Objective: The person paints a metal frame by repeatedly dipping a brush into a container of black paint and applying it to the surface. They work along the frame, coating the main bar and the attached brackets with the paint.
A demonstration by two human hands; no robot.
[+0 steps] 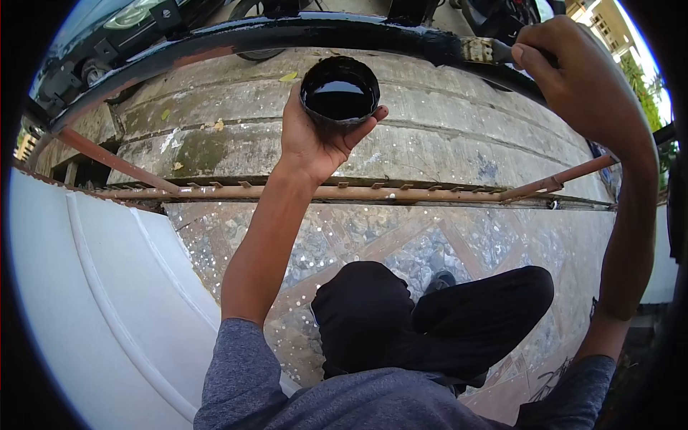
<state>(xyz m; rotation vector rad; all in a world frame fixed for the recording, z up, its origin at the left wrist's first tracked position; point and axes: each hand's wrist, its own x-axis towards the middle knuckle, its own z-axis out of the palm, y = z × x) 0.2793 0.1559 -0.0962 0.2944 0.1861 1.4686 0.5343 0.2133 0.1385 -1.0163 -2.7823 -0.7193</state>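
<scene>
My left hand (319, 143) is closed round a small round cup of black paint (340, 97), its open top facing me. Dark smudges mark a fingertip of that hand. Up at the right, my right hand (566, 72) grips the handle of a paintbrush (479, 51). The bristles are dark with paint and press against the metal rail (344, 34), which runs across the top of the view. Much of this rail is glossy black, while a reddish-brown stretch (204, 56) shows at its left.
Reddish-brown braces (118, 161) and a lower bar (344, 193) frame the space below the rail. Concrete steps (236, 140) lie beyond, with a car (107, 36) and motorcycle behind. A white panel (107, 287) stands at left; patterned tiles (401, 244) lie under me.
</scene>
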